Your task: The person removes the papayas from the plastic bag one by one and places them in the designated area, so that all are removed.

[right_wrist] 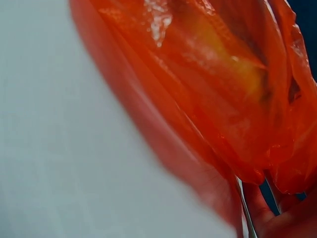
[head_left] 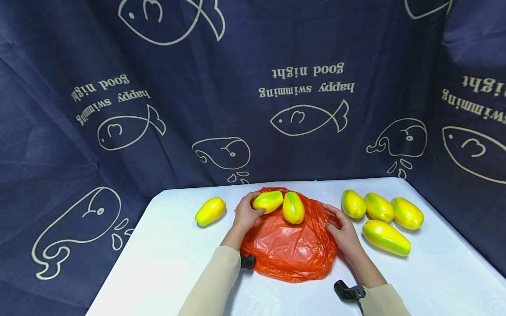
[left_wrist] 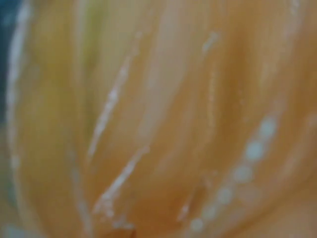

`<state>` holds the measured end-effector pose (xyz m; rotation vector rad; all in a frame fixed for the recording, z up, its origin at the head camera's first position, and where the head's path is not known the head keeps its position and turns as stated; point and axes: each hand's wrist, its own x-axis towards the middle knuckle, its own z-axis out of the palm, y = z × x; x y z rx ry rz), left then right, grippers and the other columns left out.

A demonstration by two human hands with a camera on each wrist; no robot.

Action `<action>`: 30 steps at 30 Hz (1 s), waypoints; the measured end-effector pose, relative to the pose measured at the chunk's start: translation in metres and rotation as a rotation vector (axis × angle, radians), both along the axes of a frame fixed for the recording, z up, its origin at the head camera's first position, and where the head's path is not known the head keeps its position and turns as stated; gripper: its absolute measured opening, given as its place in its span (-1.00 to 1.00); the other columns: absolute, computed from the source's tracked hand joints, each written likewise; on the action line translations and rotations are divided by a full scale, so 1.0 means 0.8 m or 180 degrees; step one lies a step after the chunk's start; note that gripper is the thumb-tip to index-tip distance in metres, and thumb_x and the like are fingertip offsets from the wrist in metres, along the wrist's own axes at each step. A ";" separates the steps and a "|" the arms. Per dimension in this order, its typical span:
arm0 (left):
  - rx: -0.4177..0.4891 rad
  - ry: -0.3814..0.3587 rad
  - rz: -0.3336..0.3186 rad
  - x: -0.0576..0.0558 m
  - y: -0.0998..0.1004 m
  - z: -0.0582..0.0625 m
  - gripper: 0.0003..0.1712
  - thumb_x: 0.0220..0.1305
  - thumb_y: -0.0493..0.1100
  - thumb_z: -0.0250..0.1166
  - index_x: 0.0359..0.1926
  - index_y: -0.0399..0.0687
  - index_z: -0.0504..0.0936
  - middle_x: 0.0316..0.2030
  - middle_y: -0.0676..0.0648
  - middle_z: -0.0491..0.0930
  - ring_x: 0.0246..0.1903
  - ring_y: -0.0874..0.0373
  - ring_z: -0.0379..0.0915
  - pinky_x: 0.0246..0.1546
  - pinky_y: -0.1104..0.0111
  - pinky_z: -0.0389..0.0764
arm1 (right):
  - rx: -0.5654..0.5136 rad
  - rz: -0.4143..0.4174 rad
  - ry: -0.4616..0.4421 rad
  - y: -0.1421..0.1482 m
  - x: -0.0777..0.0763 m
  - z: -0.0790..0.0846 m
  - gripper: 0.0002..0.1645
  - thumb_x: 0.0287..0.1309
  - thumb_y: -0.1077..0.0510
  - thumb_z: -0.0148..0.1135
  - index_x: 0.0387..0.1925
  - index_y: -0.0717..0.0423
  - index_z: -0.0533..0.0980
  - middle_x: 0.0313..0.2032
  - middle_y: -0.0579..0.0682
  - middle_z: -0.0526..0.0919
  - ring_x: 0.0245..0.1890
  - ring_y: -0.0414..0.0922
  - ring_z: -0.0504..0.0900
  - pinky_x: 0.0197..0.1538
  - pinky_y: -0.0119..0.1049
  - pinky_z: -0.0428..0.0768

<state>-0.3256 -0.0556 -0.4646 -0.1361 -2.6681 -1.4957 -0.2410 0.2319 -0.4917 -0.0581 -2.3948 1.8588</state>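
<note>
A red plastic bag (head_left: pixel 294 245) lies spread on the table, its thin film wrinkled and see-through. Two yellow-green papayas are at its far side: a left papaya (head_left: pixel 269 202) lying sideways and a right papaya (head_left: pixel 294 208) pointing towards me. My left hand (head_left: pixel 247 215) grips the left papaya at its left end, thumb below and fingers above. At the bag's right edge, my right hand (head_left: pixel 343 230) holds the film between thumb and fingers. The right wrist view has the bag (right_wrist: pixel 198 99) with a yellow shape behind its film. Blurred orange film (left_wrist: pixel 173 124) fills the left wrist view.
One papaya (head_left: pixel 210 211) lies left of the bag. Several more are grouped on the right, among them a long papaya (head_left: pixel 386 238) nearest me. The white table (head_left: pixel 166 259) ends at a dark blue curtain (head_left: pixel 221 109) printed with fish and whales.
</note>
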 end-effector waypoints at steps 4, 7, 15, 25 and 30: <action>0.0079 0.0049 -0.0033 0.002 -0.001 0.002 -0.32 0.16 -0.27 0.45 0.31 0.00 0.48 0.23 -0.14 0.50 0.21 -0.07 0.42 0.35 0.06 0.47 | -0.0011 0.0017 0.0015 0.000 0.000 -0.001 -0.27 0.32 0.35 -0.01 0.47 -0.13 0.25 0.47 0.01 0.28 0.41 0.02 0.32 0.02 -0.73 0.46; 0.0131 0.0092 -0.0068 0.004 -0.003 0.005 -0.32 0.15 -0.27 0.45 0.31 0.01 0.48 0.23 -0.14 0.49 0.21 -0.07 0.41 0.35 0.06 0.47 | -0.0018 0.0024 0.0037 0.001 -0.001 -0.001 -0.28 0.32 0.34 0.00 0.46 -0.13 0.26 0.47 0.01 0.28 0.40 0.02 0.32 0.03 -0.72 0.46; 0.0270 0.0200 -0.0002 0.020 -0.012 0.016 -0.33 0.11 -0.27 0.47 0.27 0.07 0.51 0.19 -0.13 0.49 0.20 -0.10 0.44 0.32 0.03 0.50 | -0.0056 0.0025 0.0010 0.001 0.000 -0.002 -0.28 0.31 0.34 -0.02 0.47 -0.10 0.25 0.45 0.04 0.31 0.37 0.03 0.35 0.03 -0.68 0.49; 0.0532 0.0239 0.0172 0.047 -0.036 0.037 -0.35 0.14 -0.25 0.45 0.26 0.14 0.51 0.21 -0.10 0.47 0.24 -0.16 0.47 0.25 0.04 0.56 | -0.0039 0.0046 0.0050 0.002 0.002 0.001 -0.29 0.32 0.36 -0.03 0.46 -0.07 0.26 0.45 0.07 0.30 0.39 0.06 0.34 0.03 -0.72 0.45; 0.0628 0.0245 0.0374 0.058 -0.055 0.041 -0.34 0.16 -0.26 0.44 0.28 0.13 0.48 0.28 -0.08 0.43 0.26 -0.17 0.43 0.21 0.03 0.59 | -0.0050 0.0041 0.0029 -0.001 0.000 -0.001 -0.29 0.31 0.34 -0.01 0.46 -0.10 0.26 0.46 0.05 0.30 0.38 0.05 0.34 0.04 -0.69 0.49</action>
